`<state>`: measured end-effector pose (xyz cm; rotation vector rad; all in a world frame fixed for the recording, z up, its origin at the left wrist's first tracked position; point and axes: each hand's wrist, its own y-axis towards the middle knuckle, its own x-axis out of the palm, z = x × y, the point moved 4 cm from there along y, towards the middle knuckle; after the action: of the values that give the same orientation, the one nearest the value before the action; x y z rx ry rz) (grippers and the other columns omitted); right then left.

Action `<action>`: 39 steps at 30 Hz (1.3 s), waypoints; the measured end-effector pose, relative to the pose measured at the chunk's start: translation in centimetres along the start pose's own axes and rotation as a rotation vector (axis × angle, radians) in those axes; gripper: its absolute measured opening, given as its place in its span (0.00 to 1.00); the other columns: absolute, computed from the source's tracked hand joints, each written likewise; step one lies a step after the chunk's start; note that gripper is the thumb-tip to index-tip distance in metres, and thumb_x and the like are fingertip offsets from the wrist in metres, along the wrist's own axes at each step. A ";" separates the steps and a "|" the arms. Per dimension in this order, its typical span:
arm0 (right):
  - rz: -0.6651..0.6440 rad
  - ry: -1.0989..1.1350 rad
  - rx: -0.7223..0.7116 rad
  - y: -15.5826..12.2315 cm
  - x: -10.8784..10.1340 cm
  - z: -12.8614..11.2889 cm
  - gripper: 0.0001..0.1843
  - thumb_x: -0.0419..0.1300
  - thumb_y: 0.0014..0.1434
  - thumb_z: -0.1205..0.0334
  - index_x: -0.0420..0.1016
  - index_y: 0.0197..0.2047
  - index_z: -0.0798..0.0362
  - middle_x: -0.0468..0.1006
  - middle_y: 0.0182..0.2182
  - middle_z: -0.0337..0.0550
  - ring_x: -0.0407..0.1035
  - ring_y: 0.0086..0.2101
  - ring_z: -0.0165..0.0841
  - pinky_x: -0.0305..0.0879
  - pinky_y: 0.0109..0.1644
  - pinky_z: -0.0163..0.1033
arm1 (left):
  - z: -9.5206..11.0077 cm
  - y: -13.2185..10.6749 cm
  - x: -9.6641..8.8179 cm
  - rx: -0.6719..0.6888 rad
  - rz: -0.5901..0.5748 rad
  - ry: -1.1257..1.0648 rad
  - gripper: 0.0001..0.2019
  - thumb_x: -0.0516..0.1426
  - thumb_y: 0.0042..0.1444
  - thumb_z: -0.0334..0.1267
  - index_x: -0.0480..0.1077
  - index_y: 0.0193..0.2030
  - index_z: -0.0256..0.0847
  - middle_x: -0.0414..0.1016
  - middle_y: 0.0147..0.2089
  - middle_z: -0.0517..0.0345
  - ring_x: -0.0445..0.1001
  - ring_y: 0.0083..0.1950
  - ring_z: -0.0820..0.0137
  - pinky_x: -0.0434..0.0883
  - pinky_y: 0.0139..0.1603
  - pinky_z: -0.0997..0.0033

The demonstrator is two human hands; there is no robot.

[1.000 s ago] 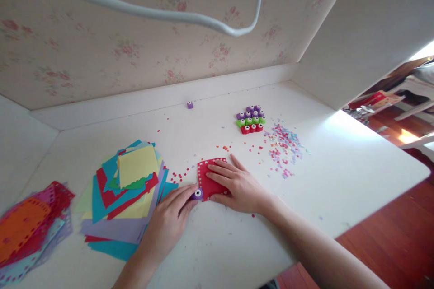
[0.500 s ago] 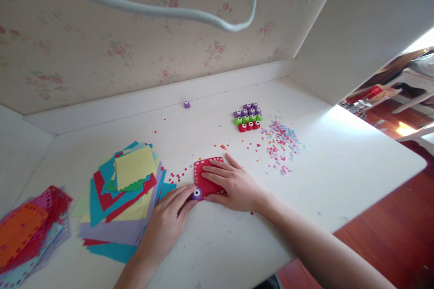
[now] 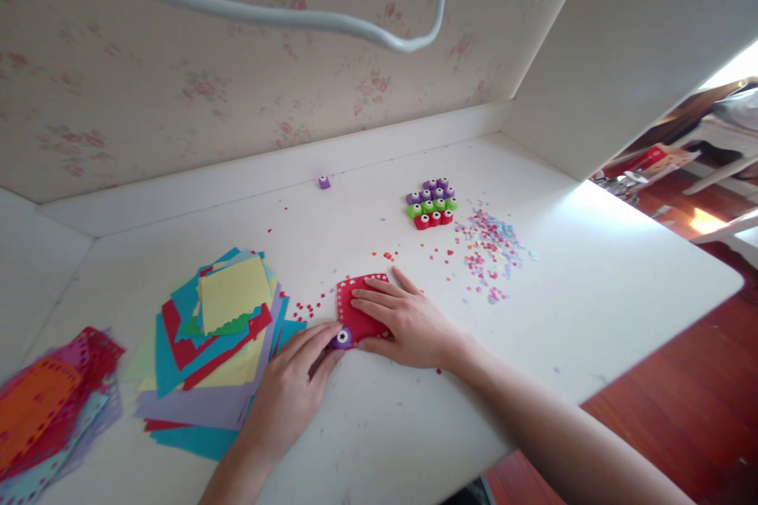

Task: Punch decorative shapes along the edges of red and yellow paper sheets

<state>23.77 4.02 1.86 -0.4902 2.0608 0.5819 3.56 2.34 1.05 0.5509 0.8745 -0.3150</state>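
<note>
My left hand [image 3: 298, 373] is closed around a purple craft punch [image 3: 342, 338] with a black star on its white button. The punch sits at the near left corner of a red sheet of paper [image 3: 351, 301], whose visible edges carry rows of small punched holes. My right hand [image 3: 405, 321] lies flat on the sheet with its fingers spread, covering much of its right side. Small red star cutouts [image 3: 309, 309] are scattered just left of the sheet.
A stack of coloured paper [image 3: 234, 292] stands left, with punched sheets [image 3: 44, 402] at far left. Purple, green and red punches [image 3: 434, 205] stand grouped at back right, beside a confetti pile [image 3: 491, 245]. Another purple punch [image 3: 324, 182] is near the wall. A white cable [image 3: 284, 18] hangs above.
The view has shifted very slightly. Both hands, the punch and the red sheet keep the same arrangement.
</note>
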 end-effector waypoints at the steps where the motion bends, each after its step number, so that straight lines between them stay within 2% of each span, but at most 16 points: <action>1: 0.000 0.001 0.000 0.0 0.0 0.0 0.30 0.55 0.65 0.42 0.66 0.64 0.49 0.69 0.61 0.44 0.56 0.64 0.41 0.30 0.71 0.56 | 0.1 0.1 -0.2 -0.019 -0.003 -0.003 0.15 0.57 0.64 0.39 0.70 0.56 0.44 0.76 0.54 0.54 0.75 0.54 0.66 0.74 0.57 0.66; 4: 0.000 0.011 -0.003 0.0 0.0 0.0 0.30 0.55 0.65 0.42 0.65 0.64 0.49 0.69 0.61 0.44 0.56 0.64 0.41 0.30 0.71 0.56 | 0.4 0.4 -1.1 -0.123 0.018 -0.032 0.15 0.57 0.63 0.42 0.71 0.55 0.45 0.75 0.55 0.54 0.75 0.55 0.65 0.73 0.56 0.66; 7: 0.005 0.015 -0.007 0.1 0.1 0.0 0.30 0.55 0.65 0.42 0.65 0.64 0.48 0.70 0.60 0.44 0.56 0.63 0.41 0.31 0.71 0.57 | 1.0 0.9 -1.4 -0.233 0.044 -0.101 0.12 0.56 0.63 0.44 0.74 0.50 0.44 0.77 0.51 0.54 0.76 0.52 0.66 0.75 0.52 0.68; 11: 0.007 0.011 -0.012 0.1 0.0 0.0 0.29 0.56 0.65 0.42 0.65 0.64 0.48 0.71 0.60 0.44 0.57 0.63 0.42 0.32 0.71 0.57 | 1.6 1.6 -0.3 -0.279 -0.045 -0.200 0.12 0.54 0.65 0.43 0.76 0.47 0.44 0.78 0.49 0.54 0.76 0.49 0.67 0.75 0.49 0.68; 17: -0.008 0.014 -0.005 0.0 -0.1 -0.2 0.29 0.56 0.64 0.42 0.65 0.64 0.47 0.70 0.60 0.43 0.56 0.63 0.40 0.30 0.71 0.56 | 0.8 2.1 0.7 -0.350 -0.069 -0.300 0.11 0.54 0.63 0.42 0.77 0.41 0.43 0.78 0.44 0.53 0.77 0.46 0.65 0.74 0.50 0.65; 18: -0.009 0.015 -0.005 0.0 -0.1 -0.2 0.29 0.56 0.65 0.42 0.65 0.64 0.47 0.70 0.60 0.43 0.56 0.63 0.40 0.29 0.71 0.56 | 0.5 2.2 0.8 -0.384 -0.092 -0.330 0.11 0.55 0.61 0.43 0.77 0.41 0.42 0.79 0.43 0.53 0.77 0.44 0.65 0.75 0.47 0.66; 20: -0.010 0.017 -0.004 0.0 -0.1 -0.2 0.29 0.55 0.65 0.42 0.65 0.64 0.47 0.70 0.60 0.42 0.56 0.63 0.39 0.28 0.71 0.55 | -0.1 2.5 1.3 -0.502 -0.156 -0.418 0.12 0.57 0.58 0.43 0.77 0.43 0.41 0.79 0.41 0.53 0.77 0.35 0.67 0.75 0.33 0.70; 22: -0.014 0.018 0.000 0.0 -0.1 -0.2 0.29 0.55 0.65 0.42 0.65 0.63 0.46 0.70 0.61 0.42 0.56 0.63 0.38 0.27 0.71 0.54 | -0.6 2.8 1.7 -0.635 -0.218 -0.503 0.14 0.58 0.55 0.42 0.76 0.46 0.40 0.78 0.40 0.53 0.73 0.25 0.72 0.69 0.21 0.75; 24: -0.021 0.020 0.003 0.0 0.0 -0.2 0.29 0.55 0.65 0.41 0.64 0.64 0.46 0.69 0.61 0.41 0.55 0.64 0.38 0.26 0.71 0.53 | -0.8 3.4 1.8 -0.732 -0.268 -0.547 0.15 0.59 0.52 0.41 0.75 0.46 0.40 0.77 0.40 0.54 0.67 0.19 0.78 0.62 0.15 0.78; 28: -0.032 0.023 0.010 0.1 -0.2 -0.4 0.29 0.56 0.64 0.41 0.64 0.64 0.44 0.69 0.61 0.40 0.56 0.63 0.38 0.26 0.71 0.53 | -0.5 4.3 1.7 -0.872 -0.422 -0.585 0.17 0.61 0.49 0.39 0.73 0.47 0.40 0.73 0.38 0.59 0.58 0.14 0.84 0.56 0.12 0.79; 30: -0.039 0.022 0.012 0.2 -0.3 -0.5 0.29 0.56 0.64 0.41 0.64 0.64 0.44 0.69 0.61 0.39 0.56 0.63 0.38 0.26 0.71 0.53 | -0.3 4.7 1.4 -0.875 -0.465 -0.582 0.17 0.61 0.48 0.38 0.73 0.47 0.40 0.71 0.34 0.62 0.57 0.14 0.84 0.55 0.12 0.80; 34: -0.044 0.016 0.018 0.2 -0.4 -0.6 0.29 0.55 0.64 0.41 0.64 0.64 0.44 0.69 0.61 0.39 0.56 0.63 0.37 0.26 0.71 0.53 | -0.4 4.8 1.2 -0.829 -0.460 -0.580 0.15 0.63 0.46 0.42 0.74 0.41 0.38 0.71 0.33 0.62 0.59 0.15 0.83 0.56 0.13 0.80; 39: -0.054 0.018 0.033 0.1 -0.4 -0.4 0.31 0.56 0.63 0.39 0.65 0.64 0.46 0.69 0.61 0.42 0.55 0.64 0.38 0.28 0.71 0.53 | -0.9 3.4 0.1 -0.770 -0.418 -0.612 0.21 0.62 0.49 0.50 0.76 0.43 0.36 0.74 0.34 0.57 0.69 0.21 0.77 0.69 0.21 0.76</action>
<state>23.66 3.94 2.36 -0.5313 2.0646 0.5125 4.71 5.61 1.62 -0.4418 0.4418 -0.4584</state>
